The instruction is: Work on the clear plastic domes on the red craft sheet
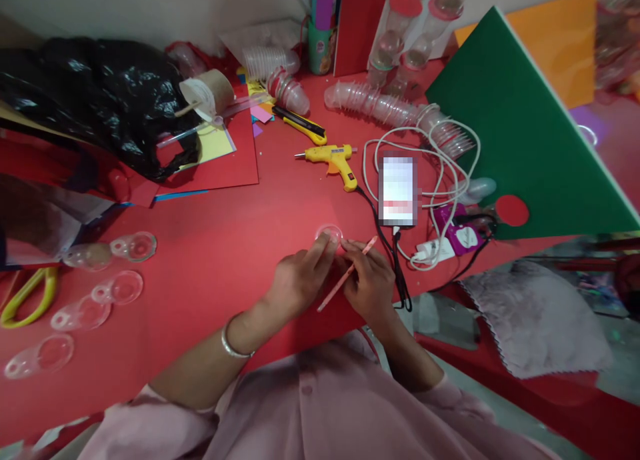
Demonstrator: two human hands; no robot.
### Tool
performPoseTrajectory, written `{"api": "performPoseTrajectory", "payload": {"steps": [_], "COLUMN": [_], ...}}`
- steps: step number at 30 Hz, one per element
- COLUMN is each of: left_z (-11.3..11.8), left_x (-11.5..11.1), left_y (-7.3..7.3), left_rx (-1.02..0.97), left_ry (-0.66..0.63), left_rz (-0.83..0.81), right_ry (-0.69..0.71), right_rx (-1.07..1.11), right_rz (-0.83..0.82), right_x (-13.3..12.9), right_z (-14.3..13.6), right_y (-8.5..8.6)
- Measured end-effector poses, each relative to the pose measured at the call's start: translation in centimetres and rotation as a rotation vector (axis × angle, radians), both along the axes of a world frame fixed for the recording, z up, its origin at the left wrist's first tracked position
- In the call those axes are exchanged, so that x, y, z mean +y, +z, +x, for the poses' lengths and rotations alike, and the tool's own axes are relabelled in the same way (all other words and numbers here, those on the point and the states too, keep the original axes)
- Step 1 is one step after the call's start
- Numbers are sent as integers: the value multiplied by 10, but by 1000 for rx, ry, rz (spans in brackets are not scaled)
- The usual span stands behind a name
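A small clear plastic disc [329, 231] lies on the red table in front of me. My left hand [303, 273] presses its fingertips together on the disc. Close on its right, my right hand [369, 279] is closed around a pink pencil-like stick [345, 281], which slants down to the left between the hands. The right fingertips reach the disc's right edge; whether they touch it is hard to tell. Beyond the hands lies a yellow glue gun [334, 159], its nozzle pointing left.
A lit phone [397, 190] with coiled white cables sits right of the glue gun. A yellow cutter [303, 123] lies behind. Clear cup pieces [125, 287] and yellow-handled scissors [31, 299] are at left. A green board [520, 133] leans at right.
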State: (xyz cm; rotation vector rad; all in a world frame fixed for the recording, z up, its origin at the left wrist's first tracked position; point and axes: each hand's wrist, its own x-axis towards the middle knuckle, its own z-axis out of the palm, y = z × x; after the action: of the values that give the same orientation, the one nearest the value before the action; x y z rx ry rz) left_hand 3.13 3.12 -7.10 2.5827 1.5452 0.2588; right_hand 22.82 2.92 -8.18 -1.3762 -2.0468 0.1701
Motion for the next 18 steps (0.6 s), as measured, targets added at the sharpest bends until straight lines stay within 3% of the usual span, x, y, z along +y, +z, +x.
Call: {"api": "performPoseTrajectory", "payload": {"steps": [9, 18], "left_z": [7, 10], "left_x": [0, -7], "left_y": [6, 14], "left_rx": [72, 126], "left_ry": [21, 40], "left_rz": [-32, -9], "right_ry": [27, -40], "right_rx": [-11, -10], "right_rz": [-16, -98], "right_x": [1, 1], "right_z": [-1, -5], "right_y": [3, 5]}}
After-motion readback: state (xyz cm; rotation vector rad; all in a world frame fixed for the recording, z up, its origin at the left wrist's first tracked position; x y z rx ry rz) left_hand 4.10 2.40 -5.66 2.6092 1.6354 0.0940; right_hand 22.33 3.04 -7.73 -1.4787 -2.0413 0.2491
